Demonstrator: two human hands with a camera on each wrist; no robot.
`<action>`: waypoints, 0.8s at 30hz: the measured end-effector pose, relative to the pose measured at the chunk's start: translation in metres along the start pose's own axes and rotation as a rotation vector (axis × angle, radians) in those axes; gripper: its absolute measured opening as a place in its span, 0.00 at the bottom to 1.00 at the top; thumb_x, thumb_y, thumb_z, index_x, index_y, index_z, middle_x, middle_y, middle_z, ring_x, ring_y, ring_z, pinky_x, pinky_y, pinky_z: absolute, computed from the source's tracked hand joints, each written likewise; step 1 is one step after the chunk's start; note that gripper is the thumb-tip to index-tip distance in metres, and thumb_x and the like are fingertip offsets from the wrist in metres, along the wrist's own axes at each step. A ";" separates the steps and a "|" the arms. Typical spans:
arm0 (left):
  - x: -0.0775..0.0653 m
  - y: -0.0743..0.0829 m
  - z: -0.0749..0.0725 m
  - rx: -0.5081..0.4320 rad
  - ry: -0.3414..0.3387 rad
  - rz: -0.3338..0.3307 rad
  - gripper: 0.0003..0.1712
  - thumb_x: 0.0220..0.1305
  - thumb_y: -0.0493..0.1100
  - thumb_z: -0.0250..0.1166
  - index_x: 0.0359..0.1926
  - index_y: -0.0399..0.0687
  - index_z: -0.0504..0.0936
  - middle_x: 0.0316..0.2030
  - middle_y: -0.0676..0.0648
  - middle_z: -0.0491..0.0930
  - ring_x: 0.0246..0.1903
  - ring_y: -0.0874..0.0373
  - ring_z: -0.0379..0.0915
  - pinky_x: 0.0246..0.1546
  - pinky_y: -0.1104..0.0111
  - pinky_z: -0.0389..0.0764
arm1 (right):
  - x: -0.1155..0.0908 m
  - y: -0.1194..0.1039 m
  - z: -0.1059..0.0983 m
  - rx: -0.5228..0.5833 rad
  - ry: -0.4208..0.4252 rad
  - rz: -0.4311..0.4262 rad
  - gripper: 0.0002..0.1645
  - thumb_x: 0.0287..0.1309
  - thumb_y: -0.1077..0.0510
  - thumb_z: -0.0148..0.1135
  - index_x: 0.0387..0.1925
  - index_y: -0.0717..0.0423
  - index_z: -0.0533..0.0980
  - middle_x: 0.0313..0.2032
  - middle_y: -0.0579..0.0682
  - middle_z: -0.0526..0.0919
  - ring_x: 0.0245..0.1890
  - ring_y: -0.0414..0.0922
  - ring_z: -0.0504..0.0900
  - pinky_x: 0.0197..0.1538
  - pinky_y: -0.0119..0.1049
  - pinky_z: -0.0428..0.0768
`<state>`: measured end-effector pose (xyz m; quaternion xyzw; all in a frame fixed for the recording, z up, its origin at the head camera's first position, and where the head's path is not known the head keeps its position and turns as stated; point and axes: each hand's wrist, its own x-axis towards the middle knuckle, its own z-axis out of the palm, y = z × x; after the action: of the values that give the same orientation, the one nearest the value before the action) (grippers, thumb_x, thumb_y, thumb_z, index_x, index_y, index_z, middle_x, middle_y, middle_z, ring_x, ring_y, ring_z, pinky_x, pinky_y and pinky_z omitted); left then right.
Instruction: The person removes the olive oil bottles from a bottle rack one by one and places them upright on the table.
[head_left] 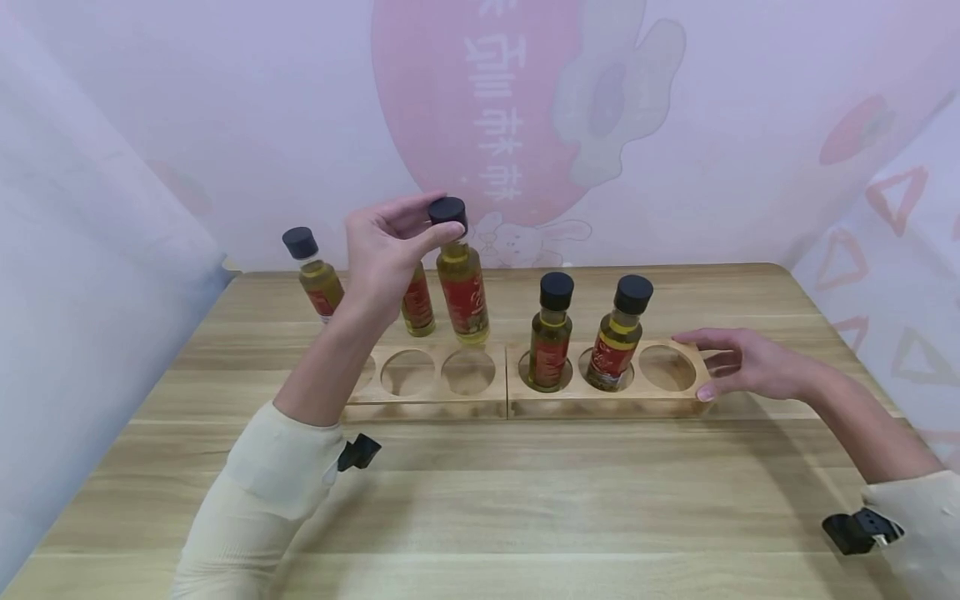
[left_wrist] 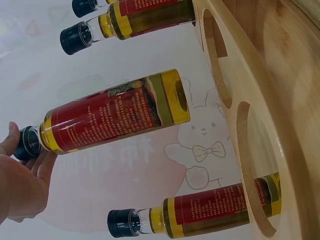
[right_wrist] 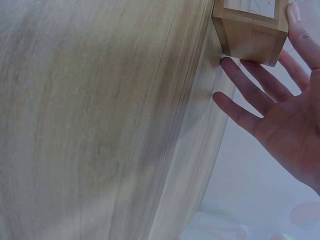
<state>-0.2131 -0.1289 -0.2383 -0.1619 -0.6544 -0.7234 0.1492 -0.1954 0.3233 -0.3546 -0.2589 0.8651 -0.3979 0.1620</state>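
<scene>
My left hand (head_left: 382, 246) pinches the black cap of an oil bottle (head_left: 467, 296) with a red label, between thumb and fingers. In the left wrist view this bottle (left_wrist: 115, 115) hangs apart from the rack, its base toward the round holes. The wooden bottle rack (head_left: 600, 407) has two sections end to end. At its right end, my right hand (head_left: 750, 364) holds the corners, thumb at the front and index finger at the back. The right wrist view shows the other fingers (right_wrist: 245, 85) extended beside the rack's end (right_wrist: 250, 40).
Two similar bottles stand in the right section, a middle bottle (head_left: 615, 337) and a left bottle (head_left: 551, 342). The section's rightmost hole is vacant. Behind the left section are another bottle (head_left: 417, 307) and a far-left bottle (head_left: 318, 279), both partly hidden by my left arm.
</scene>
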 end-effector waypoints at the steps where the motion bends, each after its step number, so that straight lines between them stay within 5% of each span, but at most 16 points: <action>1: 0.001 0.000 0.000 0.000 0.003 0.001 0.23 0.58 0.25 0.75 0.56 0.28 0.84 0.40 0.48 0.91 0.40 0.59 0.89 0.54 0.66 0.85 | 0.000 0.000 0.000 -0.001 0.001 -0.002 0.46 0.53 0.67 0.78 0.70 0.73 0.66 0.66 0.77 0.71 0.59 0.73 0.78 0.57 0.61 0.82; 24: 0.019 -0.023 0.003 0.040 0.066 -0.117 0.23 0.58 0.28 0.77 0.55 0.32 0.86 0.49 0.37 0.88 0.47 0.55 0.88 0.58 0.64 0.83 | -0.003 0.001 0.000 -0.007 -0.003 0.007 0.47 0.54 0.64 0.79 0.71 0.71 0.66 0.66 0.76 0.70 0.59 0.72 0.78 0.58 0.57 0.83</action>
<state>-0.2398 -0.1235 -0.2511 -0.0962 -0.6717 -0.7228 0.1313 -0.1934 0.3254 -0.3550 -0.2572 0.8671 -0.3938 0.1638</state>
